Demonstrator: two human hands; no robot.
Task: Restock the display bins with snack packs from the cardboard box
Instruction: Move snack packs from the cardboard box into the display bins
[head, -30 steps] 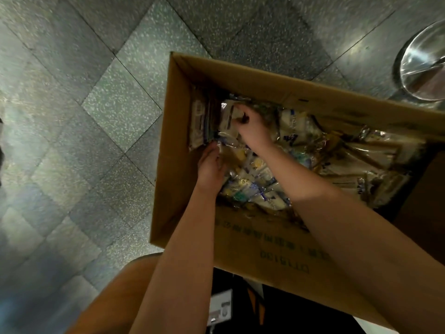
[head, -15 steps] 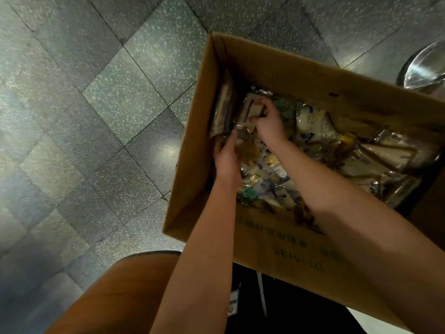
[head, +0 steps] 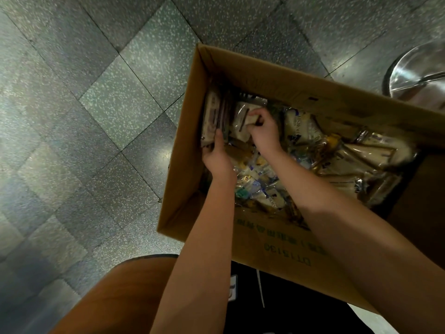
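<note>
Clear-wrapped beige snack packs (head: 299, 131) all still in the brown cardboard box (head: 265, 75), none lifted out. Left hand (head: 218, 160) has slid up and now grips the upright stack (head: 213, 116) at the left wall. Right hand (head: 263, 131) still pinches a pale pack (head: 242, 120). Pull-out looks imminent.

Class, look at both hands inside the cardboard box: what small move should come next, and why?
Probably the right hand should press the snack pack it pinches against the upright stack of packs the left hand holds at the left wall of the cardboard box. The pack lies beside that stack, ready to join it.
</note>
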